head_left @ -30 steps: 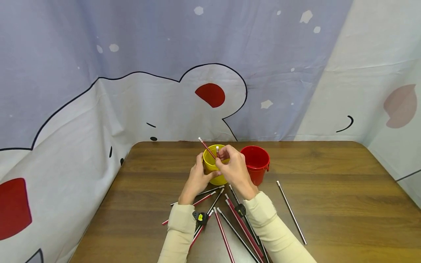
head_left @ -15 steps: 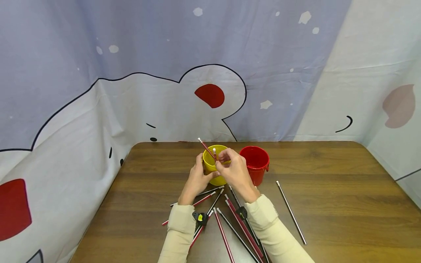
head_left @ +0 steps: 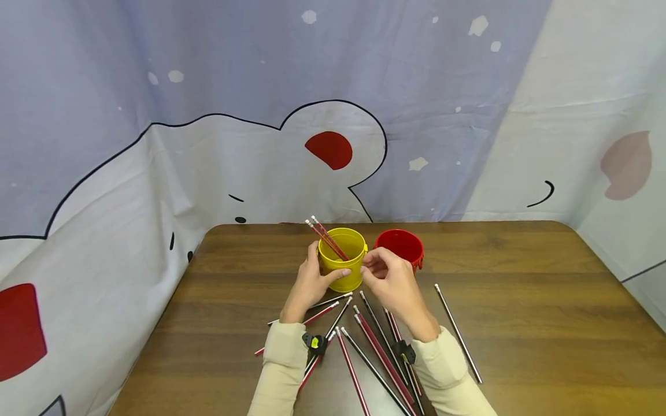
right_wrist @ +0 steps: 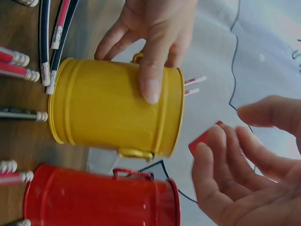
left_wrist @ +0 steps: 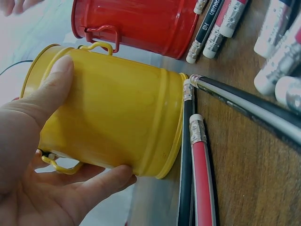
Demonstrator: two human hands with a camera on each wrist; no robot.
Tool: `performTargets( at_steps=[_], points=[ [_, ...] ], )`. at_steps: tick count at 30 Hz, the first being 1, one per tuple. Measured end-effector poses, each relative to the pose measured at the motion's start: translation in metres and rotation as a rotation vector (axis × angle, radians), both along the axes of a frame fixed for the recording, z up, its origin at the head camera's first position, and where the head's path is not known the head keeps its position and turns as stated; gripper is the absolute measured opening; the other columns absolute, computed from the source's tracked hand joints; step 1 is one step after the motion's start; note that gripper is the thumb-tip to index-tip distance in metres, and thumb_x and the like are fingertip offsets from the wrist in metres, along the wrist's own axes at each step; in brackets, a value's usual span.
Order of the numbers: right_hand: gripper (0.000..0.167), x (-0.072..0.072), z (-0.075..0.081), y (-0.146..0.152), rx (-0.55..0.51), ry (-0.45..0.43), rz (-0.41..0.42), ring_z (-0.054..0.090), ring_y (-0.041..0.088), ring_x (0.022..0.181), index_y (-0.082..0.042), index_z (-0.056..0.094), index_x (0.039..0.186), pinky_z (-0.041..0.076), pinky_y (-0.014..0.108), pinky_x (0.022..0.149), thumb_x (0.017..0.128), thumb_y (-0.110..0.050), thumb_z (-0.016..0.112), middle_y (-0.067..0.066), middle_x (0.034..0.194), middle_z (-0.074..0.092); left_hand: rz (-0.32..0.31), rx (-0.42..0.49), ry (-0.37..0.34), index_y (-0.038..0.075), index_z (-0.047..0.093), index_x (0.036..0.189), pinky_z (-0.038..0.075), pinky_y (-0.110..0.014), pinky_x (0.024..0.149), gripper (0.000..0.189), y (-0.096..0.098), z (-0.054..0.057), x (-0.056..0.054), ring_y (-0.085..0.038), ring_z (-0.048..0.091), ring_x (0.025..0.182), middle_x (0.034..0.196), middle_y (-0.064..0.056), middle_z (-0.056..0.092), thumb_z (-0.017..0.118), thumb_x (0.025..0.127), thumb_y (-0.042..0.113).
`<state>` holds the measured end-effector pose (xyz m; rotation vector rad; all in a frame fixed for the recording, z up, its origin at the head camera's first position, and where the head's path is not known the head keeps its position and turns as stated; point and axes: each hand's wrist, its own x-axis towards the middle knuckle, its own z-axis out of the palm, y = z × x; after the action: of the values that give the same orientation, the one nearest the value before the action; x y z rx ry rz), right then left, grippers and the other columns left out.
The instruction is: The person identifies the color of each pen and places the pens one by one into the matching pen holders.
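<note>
A small yellow metal bucket (head_left: 346,280) stands upright at the table's back edge. My left hand (head_left: 306,288) holds it by the side, thumb across the front and fingers round the far side, as the left wrist view also shows on the bucket wall (left_wrist: 113,108). Two red pencils (head_left: 329,240) lean inside it, white eraser ends sticking out over the rim at the back left. My right hand (head_left: 395,283) hovers just right of the bucket with loosely bent fingers and nothing in them. Behind that hand sits a red metal bucket (right_wrist: 99,197).
Several red and black pencils (head_left: 354,370) lie scattered in front of the buckets, partly under the forearms. One black pencil (head_left: 458,334) lies apart on the right of the wooden table (head_left: 531,323). A printed cloth (head_left: 250,162) hangs right behind the table.
My right hand has released the second red pencil, which now leans beside the first in the yellow bucket. The hand has drawn back to the right; my left hand keeps its hold.
</note>
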<state>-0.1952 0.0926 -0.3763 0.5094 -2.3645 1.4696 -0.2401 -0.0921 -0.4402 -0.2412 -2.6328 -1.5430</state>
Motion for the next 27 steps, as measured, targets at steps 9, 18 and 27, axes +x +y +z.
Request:
performTargets(
  at_steps=[9,18,27],
  points=[
    [0.01,0.01,-0.007,0.022,0.15,-0.193,-0.038,0.06,0.012,0.066,-0.006,0.061,0.083,0.052,0.023,0.065,0.076,-0.004,0.067,0.004,0.077,0.063,0.013,-0.004,0.0,0.017,0.023,0.139,0.037,-0.042,0.102,0.087,-0.002,0.0,-0.002,-0.024,0.05,0.114,0.125,-0.012,0.051,0.071,0.073,0.048],
    [0.006,0.003,-0.024,0.043,0.259,-0.279,-0.108,0.057,0.014,0.065,-0.006,0.061,0.077,0.05,0.027,0.062,0.075,-0.004,0.065,0.004,0.071,0.062,0.017,-0.014,-0.015,0.017,0.022,0.14,0.035,-0.042,0.103,0.09,-0.001,0.001,-0.001,-0.025,0.048,0.117,0.127,-0.01,0.049,0.071,0.072,0.049],
    [0.006,0.0,-0.032,0.053,0.405,-0.422,-0.085,0.05,0.014,0.058,-0.006,0.059,0.074,0.043,0.027,0.054,0.074,-0.003,0.064,0.002,0.064,0.057,0.011,-0.006,-0.016,0.017,0.022,0.14,0.035,-0.042,0.103,0.089,0.0,0.001,-0.001,-0.023,0.048,0.117,0.126,-0.008,0.049,0.072,0.073,0.047]
  ],
)
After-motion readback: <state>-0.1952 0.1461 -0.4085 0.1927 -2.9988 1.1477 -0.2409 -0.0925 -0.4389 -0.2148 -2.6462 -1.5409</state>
